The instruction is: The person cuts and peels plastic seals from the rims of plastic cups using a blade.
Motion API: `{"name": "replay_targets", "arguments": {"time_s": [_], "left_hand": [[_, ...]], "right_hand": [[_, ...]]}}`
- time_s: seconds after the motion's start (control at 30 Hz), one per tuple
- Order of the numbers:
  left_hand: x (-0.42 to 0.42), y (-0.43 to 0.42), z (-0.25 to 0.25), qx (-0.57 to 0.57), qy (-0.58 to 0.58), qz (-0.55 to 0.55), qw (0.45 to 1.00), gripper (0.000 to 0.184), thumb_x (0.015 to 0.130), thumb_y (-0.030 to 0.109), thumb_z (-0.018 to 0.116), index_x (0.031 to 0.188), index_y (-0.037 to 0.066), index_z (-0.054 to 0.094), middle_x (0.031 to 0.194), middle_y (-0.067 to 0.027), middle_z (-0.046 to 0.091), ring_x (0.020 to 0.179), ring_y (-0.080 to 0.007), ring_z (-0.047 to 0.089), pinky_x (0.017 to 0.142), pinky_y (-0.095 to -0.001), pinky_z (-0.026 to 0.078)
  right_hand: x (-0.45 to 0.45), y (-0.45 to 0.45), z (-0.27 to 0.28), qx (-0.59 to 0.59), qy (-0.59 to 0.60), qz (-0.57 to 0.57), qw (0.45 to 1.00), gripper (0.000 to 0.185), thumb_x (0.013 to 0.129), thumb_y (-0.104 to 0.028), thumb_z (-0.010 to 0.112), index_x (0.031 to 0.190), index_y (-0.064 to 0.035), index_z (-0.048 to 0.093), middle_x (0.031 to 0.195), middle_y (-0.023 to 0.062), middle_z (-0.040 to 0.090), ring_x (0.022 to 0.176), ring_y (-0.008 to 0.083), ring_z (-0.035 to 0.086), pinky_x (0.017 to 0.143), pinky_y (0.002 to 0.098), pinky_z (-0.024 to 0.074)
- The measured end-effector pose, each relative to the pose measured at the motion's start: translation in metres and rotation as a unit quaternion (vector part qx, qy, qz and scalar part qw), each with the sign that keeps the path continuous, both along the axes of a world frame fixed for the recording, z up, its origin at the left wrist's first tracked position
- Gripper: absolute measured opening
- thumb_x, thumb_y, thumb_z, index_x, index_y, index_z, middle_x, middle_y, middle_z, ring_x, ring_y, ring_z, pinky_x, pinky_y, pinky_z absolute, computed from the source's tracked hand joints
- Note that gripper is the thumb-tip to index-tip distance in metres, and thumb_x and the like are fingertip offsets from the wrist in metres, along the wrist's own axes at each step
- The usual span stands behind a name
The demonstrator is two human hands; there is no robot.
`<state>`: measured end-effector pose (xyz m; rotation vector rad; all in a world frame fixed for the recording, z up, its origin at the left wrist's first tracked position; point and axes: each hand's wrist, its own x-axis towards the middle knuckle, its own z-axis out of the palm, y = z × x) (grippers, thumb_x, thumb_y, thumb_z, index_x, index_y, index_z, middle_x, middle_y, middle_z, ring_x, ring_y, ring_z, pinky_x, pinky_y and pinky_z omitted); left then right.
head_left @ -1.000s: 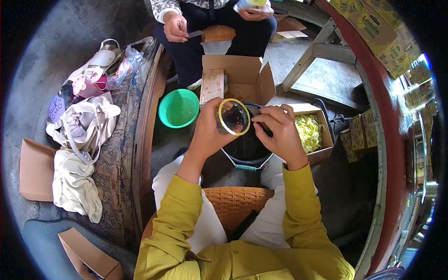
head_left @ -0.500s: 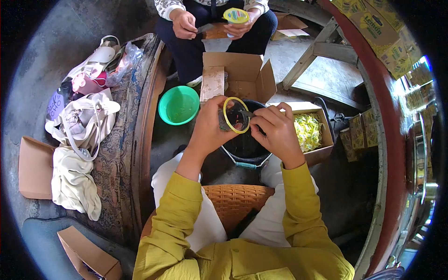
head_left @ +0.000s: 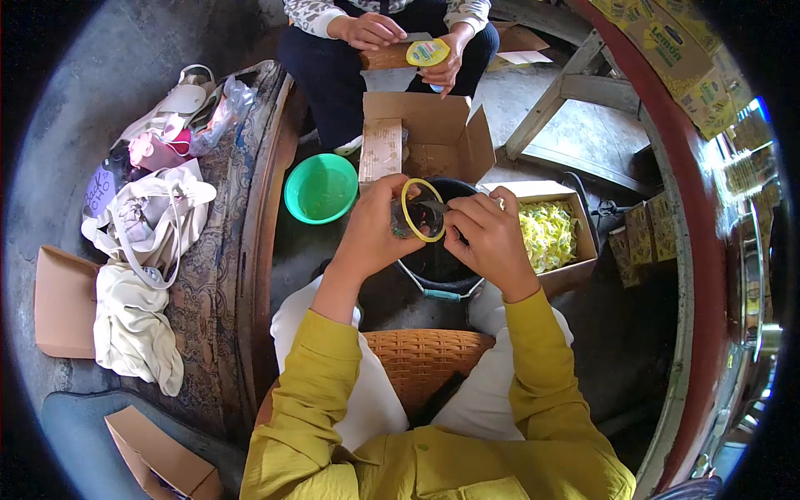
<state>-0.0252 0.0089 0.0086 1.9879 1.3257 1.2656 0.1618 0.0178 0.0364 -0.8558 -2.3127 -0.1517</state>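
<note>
Wrapped round a clear cup with a yellow rim (head_left: 423,210) is my left hand (head_left: 375,229), which keeps the cup tilted above a black bucket (head_left: 442,265). The pinched fingers of my right hand (head_left: 487,233) hold a thin blade-like tool (head_left: 437,205) at the cup's right rim. The tool's tip reaches over the cup's opening. Dark residue shows inside the cup. A box of yellow-green strips (head_left: 548,237) stands just right of my right hand.
An open cardboard box (head_left: 433,158) and a green basin (head_left: 320,188) lie beyond my hands. Across from me a seated person (head_left: 383,29) holds a yellow-lidded cup and a flat tool. Bags (head_left: 150,208) rest on the bench at left; a wooden frame (head_left: 554,92) stands at right.
The cup in my left hand has tilted further, and my right hand's tool has moved over its opening. The other person's hands have come together around their cup, whose lid now shows.
</note>
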Motion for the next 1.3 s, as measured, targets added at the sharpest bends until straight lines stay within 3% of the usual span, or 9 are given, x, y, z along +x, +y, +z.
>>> {"name": "replay_targets", "arguments": {"time_s": [0.37, 0.7, 1.3], "left_hand": [[-0.001, -0.002, 0.0, -0.041, -0.019, -0.03, 0.999, 0.068, 0.054, 0.008, 0.077, 0.112, 0.003, 0.041, 0.102, -0.0124, 0.057, 0.098, -0.0283, 0.055, 0.085, -0.0351, 0.043], [-0.002, 0.001, -0.006, -0.039, -0.031, -0.023, 0.998, 0.07, 0.053, 0.008, 0.079, 0.112, 0.003, 0.041, 0.102, -0.0129, 0.057, 0.098, -0.0289, 0.055, 0.085, -0.0351, 0.043], [-0.003, -0.001, -0.003, -0.072, -0.044, -0.051, 0.995, 0.07, 0.054, 0.007, 0.077, 0.113, 0.004, 0.039, 0.103, -0.0123, 0.056, 0.1, -0.028, 0.054, 0.088, -0.0346, 0.042]], "right_hand": [[0.015, 0.008, -0.001, -0.023, 0.03, -0.03, 0.999, 0.011, 0.065, -0.008, 0.066, 0.074, -0.0081, 0.06, 0.085, 0.0012, 0.059, 0.078, 0.0171, 0.055, 0.08, 0.0369, 0.0362], [0.012, -0.001, 0.01, -0.083, 0.025, 0.037, 0.996, 0.009, 0.065, -0.013, 0.069, 0.072, -0.01, 0.065, 0.082, -0.001, 0.061, 0.083, 0.0156, 0.056, 0.085, 0.0378, 0.0352], [0.002, -0.003, 0.003, -0.034, 0.016, 0.029, 0.999, 0.008, 0.063, -0.01, 0.064, 0.07, -0.0081, 0.06, 0.084, 0.0015, 0.06, 0.08, 0.0166, 0.056, 0.082, 0.0373, 0.0374]]}}
